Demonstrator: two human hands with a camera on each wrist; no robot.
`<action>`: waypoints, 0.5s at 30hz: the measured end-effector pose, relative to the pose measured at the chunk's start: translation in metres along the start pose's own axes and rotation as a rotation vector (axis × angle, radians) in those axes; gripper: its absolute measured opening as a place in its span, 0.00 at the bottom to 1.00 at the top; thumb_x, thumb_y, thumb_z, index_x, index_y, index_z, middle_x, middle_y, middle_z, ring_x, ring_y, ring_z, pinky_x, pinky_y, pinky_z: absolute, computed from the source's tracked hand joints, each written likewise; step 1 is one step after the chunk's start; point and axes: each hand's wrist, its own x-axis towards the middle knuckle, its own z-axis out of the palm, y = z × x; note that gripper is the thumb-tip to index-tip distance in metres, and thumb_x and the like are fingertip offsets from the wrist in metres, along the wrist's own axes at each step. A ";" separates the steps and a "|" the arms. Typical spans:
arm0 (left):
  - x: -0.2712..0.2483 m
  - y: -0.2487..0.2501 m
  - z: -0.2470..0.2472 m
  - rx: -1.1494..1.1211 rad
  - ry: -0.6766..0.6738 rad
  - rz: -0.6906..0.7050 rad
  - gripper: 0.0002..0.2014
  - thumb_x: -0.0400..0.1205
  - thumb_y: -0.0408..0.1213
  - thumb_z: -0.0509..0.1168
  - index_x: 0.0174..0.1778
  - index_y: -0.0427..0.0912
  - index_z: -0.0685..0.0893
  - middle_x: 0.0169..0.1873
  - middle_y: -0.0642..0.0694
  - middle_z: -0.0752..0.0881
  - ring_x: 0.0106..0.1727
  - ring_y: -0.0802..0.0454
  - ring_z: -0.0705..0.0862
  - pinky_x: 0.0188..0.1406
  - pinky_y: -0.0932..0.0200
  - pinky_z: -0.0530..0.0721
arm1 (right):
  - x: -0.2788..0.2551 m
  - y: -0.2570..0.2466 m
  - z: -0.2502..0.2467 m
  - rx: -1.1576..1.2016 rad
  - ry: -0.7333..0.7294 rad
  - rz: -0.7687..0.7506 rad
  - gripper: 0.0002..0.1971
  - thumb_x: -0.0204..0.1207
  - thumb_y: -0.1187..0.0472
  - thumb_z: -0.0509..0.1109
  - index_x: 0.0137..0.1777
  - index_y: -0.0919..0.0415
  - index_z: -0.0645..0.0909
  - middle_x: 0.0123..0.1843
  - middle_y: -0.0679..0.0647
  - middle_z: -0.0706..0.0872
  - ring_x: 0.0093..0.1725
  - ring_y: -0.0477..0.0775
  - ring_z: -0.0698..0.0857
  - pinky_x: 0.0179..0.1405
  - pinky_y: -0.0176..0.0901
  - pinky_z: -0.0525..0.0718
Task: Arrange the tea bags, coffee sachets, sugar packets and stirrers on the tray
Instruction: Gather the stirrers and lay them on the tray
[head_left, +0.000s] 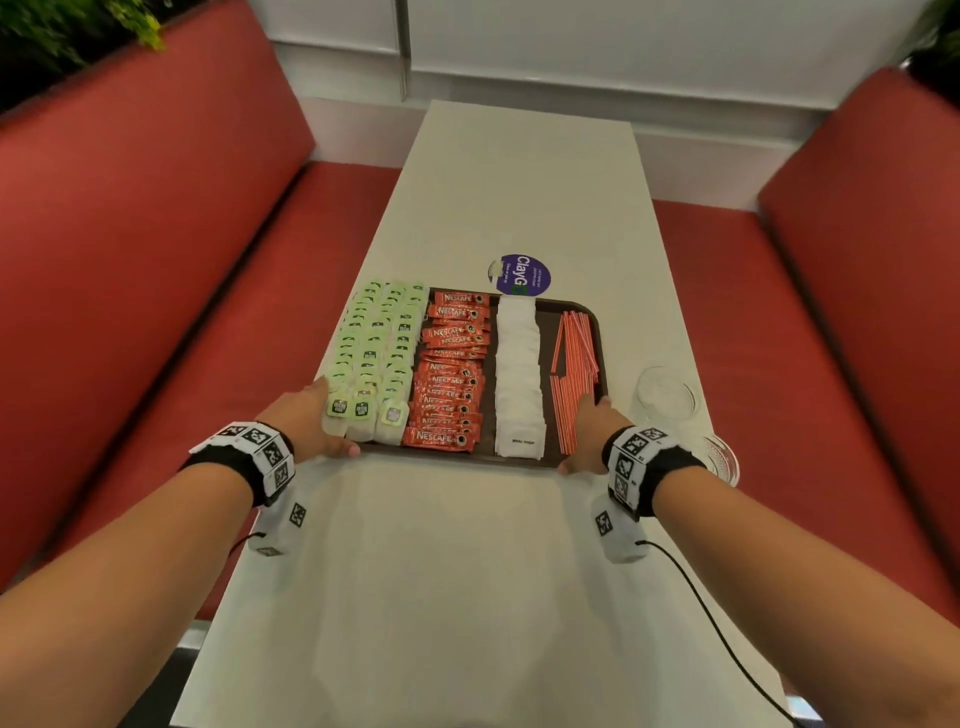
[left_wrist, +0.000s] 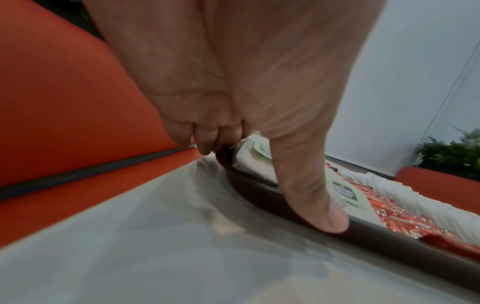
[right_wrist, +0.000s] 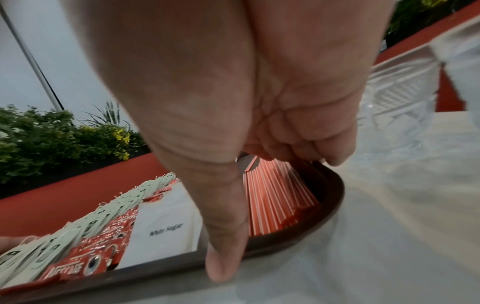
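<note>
Your left hand (head_left: 306, 415) and right hand (head_left: 592, 431) each grip a near corner of the one brown tray (head_left: 600, 332), centre frame. On it: three columns of green-tagged tea bags (head_left: 374, 353), Nescafé Classic sachets (head_left: 452, 374), "White Sugar" packets (head_left: 517, 374), striped stirrers (head_left: 571, 364)—too overlapped to count.

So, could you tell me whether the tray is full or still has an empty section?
Full: the tray holds tea bags, coffee sachets, sugar packets and stirrers in side-by-side columns across its width.
</note>
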 end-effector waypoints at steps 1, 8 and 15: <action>0.008 0.002 -0.004 -0.001 0.000 0.005 0.53 0.66 0.56 0.82 0.82 0.44 0.63 0.73 0.42 0.80 0.70 0.41 0.80 0.66 0.50 0.80 | 0.006 -0.002 -0.004 -0.002 -0.003 0.008 0.64 0.67 0.45 0.84 0.87 0.69 0.41 0.87 0.73 0.45 0.83 0.71 0.64 0.81 0.59 0.70; 0.059 0.004 -0.025 0.048 -0.007 -0.006 0.49 0.65 0.57 0.83 0.78 0.44 0.67 0.64 0.44 0.85 0.61 0.43 0.83 0.50 0.54 0.80 | 0.044 -0.014 -0.026 0.002 -0.003 0.022 0.60 0.66 0.46 0.85 0.85 0.68 0.49 0.87 0.73 0.48 0.80 0.71 0.70 0.77 0.59 0.75; 0.085 0.007 -0.034 0.100 -0.015 -0.028 0.47 0.66 0.58 0.82 0.75 0.42 0.69 0.62 0.44 0.85 0.61 0.43 0.83 0.51 0.54 0.79 | 0.067 -0.024 -0.043 0.014 0.016 0.035 0.59 0.65 0.46 0.85 0.85 0.67 0.51 0.87 0.72 0.50 0.79 0.70 0.71 0.77 0.59 0.74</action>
